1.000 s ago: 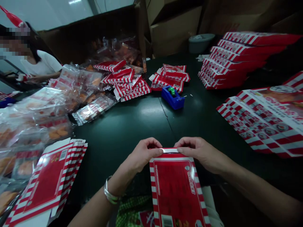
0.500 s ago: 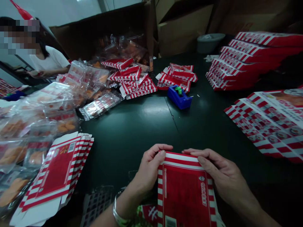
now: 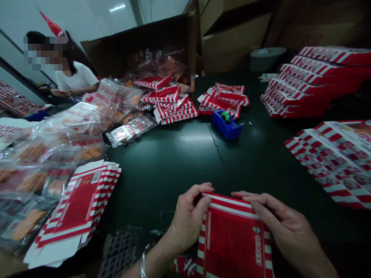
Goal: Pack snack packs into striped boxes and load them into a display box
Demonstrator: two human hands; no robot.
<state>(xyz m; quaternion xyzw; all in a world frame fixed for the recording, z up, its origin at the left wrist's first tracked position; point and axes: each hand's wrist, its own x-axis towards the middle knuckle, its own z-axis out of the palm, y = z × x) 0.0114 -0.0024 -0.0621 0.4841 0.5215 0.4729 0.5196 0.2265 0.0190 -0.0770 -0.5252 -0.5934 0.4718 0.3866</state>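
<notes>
Left hand: the left hand (image 3: 188,220) is closed on the upper left corner of a red-and-white carton blank (image 3: 233,239), with the thumb and curled fingers gripping the card; a metal bangle (image 3: 142,265) sits on the wrist.

Right hand: the right hand (image 3: 285,224) is also closed on the blank, its fingers reaching over the upper right edge.

Carton: the blank is between the hands and runs down and out of view nearest the person, so its lower end is hidden. Its upper end is raised off the surface.

Left of the hands: a stack of flat printed cartons (image 3: 77,204) lies on the dark green surface (image 3: 162,170), with clear bags of orange food (image 3: 130,129) beyond it.

Ahead of the hands: folded red-and-white boxes (image 3: 165,100) lie in a loose heap near a blue tape dispenser (image 3: 226,124).

Right of the hands: printed flat sheets (image 3: 333,162) lie nearby, and a long row of red cartons (image 3: 310,83) stands further off.

Far left: a co-worker (image 3: 77,77) works well apart from the hands.

Risk: uneven pressure from the two hands could crease the card off its fold lines, and a slipping grip could drop the blank's hidden end.
</notes>
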